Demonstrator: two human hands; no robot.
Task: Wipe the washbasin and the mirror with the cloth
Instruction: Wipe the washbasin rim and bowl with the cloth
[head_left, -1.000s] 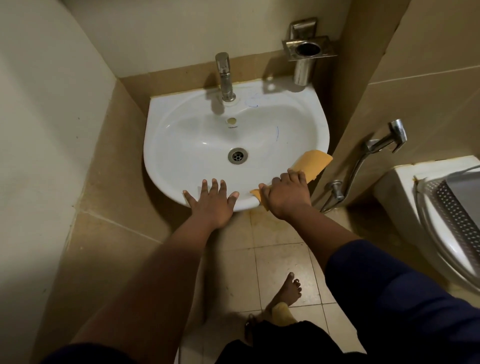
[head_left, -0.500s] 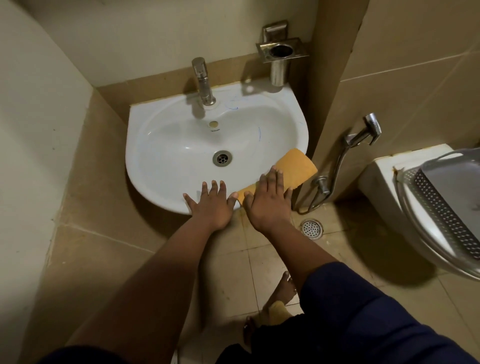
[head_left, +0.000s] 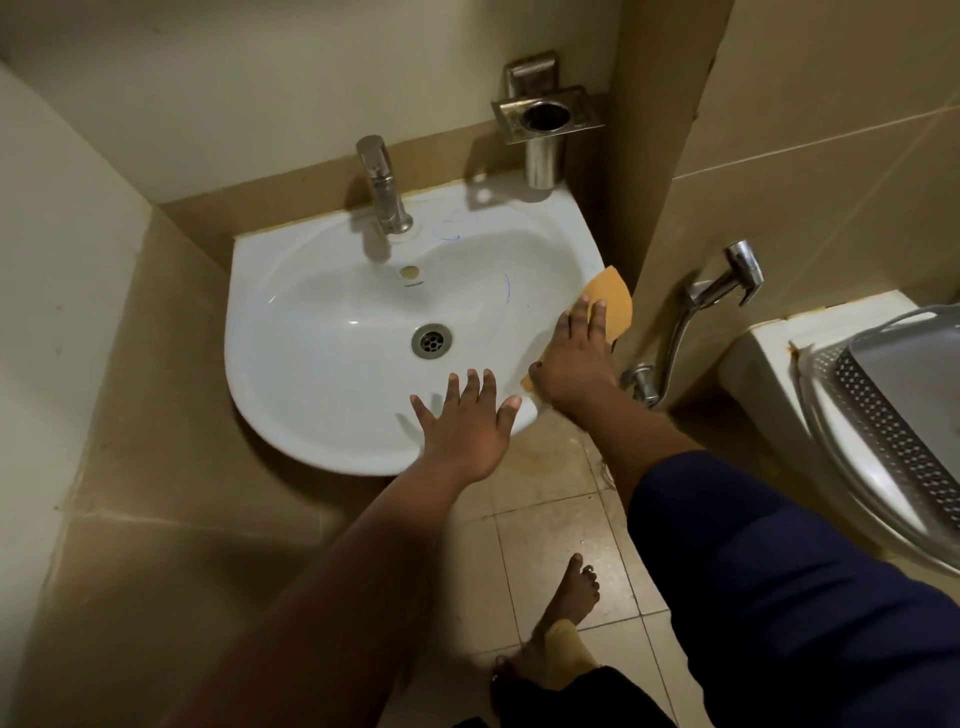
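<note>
A white washbasin (head_left: 322, 353) is fixed to the wall in the corner, with a steel tap (head_left: 382, 189) at its back and a drain (head_left: 431, 340) in the bowl. Blue pen-like marks show on its right inner side. My right hand (head_left: 574, 364) lies flat with straight fingers on an orange cloth (head_left: 610, 299), pressing it on the basin's right rim. My left hand (head_left: 465, 421) rests spread and flat on the front rim, holding nothing. No mirror is in view.
A steel holder (head_left: 543, 122) hangs on the wall above the basin's back right corner. A hand spray with hose (head_left: 724, 283) hangs on the tiled wall at right. A toilet cistern (head_left: 769, 353) with a plastic basket (head_left: 883, 415) stands far right. My bare foot (head_left: 566, 608) is on the floor tiles.
My right hand has slid the cloth from the front right of the rim up along the right rim. My left hand has stayed on the front rim.
</note>
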